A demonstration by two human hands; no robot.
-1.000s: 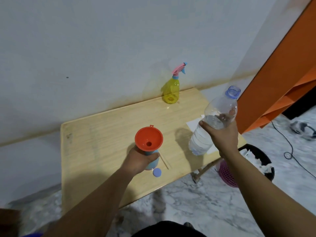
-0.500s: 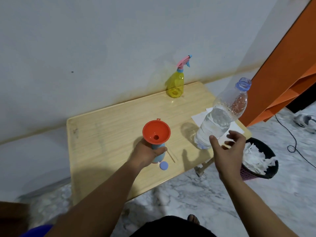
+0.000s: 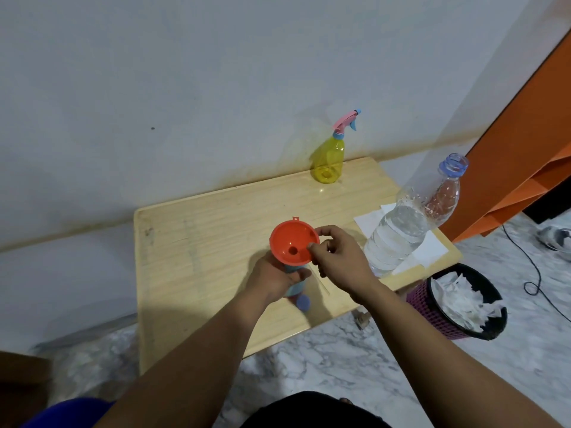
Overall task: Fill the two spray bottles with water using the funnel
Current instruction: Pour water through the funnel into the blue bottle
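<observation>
Left hand (image 3: pixel 272 274) wrapped around blue spray bottle (image 3: pixel 295 284) near worktop (image 3: pixel 197 242) front edge, fingers closed on its body. Orange funnel (image 3: pixel 293 244) seated in bottle's neck — right hand (image 3: pixel 340 261) pinches funnel rim between thumb and fingers. Blue cap (image 3: pixel 303 302) lies just beside bottle base. Water bottle (image 3: pixel 408 223) stands uncapped at worktop's right end on white paper (image 3: pixel 432 250). Yellow spray bottle (image 3: pixel 330 159) at back by wall — trigger head on.

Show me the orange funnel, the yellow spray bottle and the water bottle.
orange funnel (image 3: pixel 290 242), head view, inner cone wall.
yellow spray bottle (image 3: pixel 330 159), head view, yellow body.
water bottle (image 3: pixel 398 236), head view, water-filled middle.
</observation>
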